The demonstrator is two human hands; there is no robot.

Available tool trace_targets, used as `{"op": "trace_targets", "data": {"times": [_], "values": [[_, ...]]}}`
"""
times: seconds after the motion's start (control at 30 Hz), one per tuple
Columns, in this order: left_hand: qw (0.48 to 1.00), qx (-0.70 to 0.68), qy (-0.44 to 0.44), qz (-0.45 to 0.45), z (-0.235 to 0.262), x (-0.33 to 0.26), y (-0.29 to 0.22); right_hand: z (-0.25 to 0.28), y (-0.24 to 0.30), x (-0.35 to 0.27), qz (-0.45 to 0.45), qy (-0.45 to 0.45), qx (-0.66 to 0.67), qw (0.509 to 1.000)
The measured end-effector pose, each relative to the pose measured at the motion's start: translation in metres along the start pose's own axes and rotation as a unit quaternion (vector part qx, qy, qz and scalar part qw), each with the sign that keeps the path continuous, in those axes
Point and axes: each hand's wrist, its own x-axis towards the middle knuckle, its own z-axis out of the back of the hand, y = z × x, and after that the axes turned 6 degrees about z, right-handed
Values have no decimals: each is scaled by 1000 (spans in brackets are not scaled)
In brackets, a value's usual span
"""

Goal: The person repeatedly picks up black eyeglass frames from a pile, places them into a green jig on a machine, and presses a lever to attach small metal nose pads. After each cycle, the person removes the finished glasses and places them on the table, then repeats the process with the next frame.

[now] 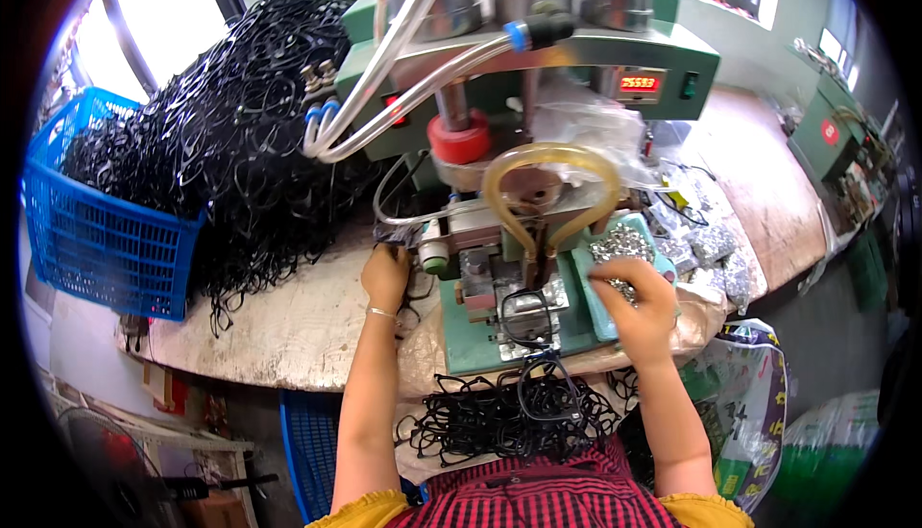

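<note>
Our right hand pinches small silver metal parts — our left hand, fingers curled, grips the green press machine's side beside the black plastic eyeglass frame.

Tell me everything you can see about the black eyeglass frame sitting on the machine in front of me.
The black eyeglass frame is a thin, glossy front, plastic by its look, with two rounded-rectangular rims, apparently without lenses. It lies flat on the metal fixture of the green press machine, under the amber tube loop. Neither hand touches it: the left hand rests left of the fixture and the right hand is over the small silvery parts.
</note>
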Motion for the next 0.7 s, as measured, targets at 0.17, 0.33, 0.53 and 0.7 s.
{"op": "trace_targets", "data": {"times": [0.17,0.33,0.53,0.7], "values": [[997,-73,-26,-15,61,-30,-33,-46,-11,15,-29,-20,112,993],[980,-64,167,-84,95,-77,-28,-44,-4,1,-90,-33,194,976],[986,-108,96,-78,84,-67,-11,-55,6,-2,-115,-38,298,947],[848,-528,-9,-38,136,-89,-73,-55,25,-2,-174,-28,370,912]]}}
